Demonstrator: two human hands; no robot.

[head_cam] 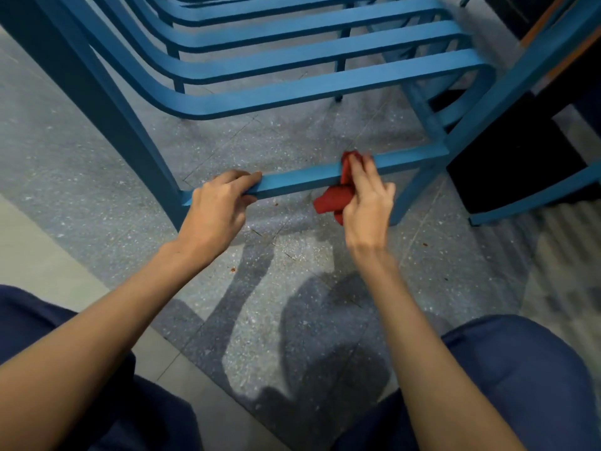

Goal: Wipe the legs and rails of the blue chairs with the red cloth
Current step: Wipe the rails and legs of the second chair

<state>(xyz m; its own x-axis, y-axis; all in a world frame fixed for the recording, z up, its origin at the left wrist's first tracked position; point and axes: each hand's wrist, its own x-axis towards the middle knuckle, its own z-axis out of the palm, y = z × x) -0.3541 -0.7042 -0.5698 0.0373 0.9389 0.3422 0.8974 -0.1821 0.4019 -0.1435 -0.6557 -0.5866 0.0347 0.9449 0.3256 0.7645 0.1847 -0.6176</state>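
a person low before a blue chair presses a red cloth (335,196) onto its bottom rail (302,179), which runs from about 8 o'clock at the left leg (130,135) to 2 o'clock at the right leg (419,187). the right hand (367,196) clutches the bunched cloth, draped over the rail right of its middle, tail hanging below. the left hand (218,206), at 9 o'clock of the cloth and well apart from it, wraps the rail's left end. the longer bare stretch lies between the hands, so the next wipe likely runs along that axis toward 8 o'clock.
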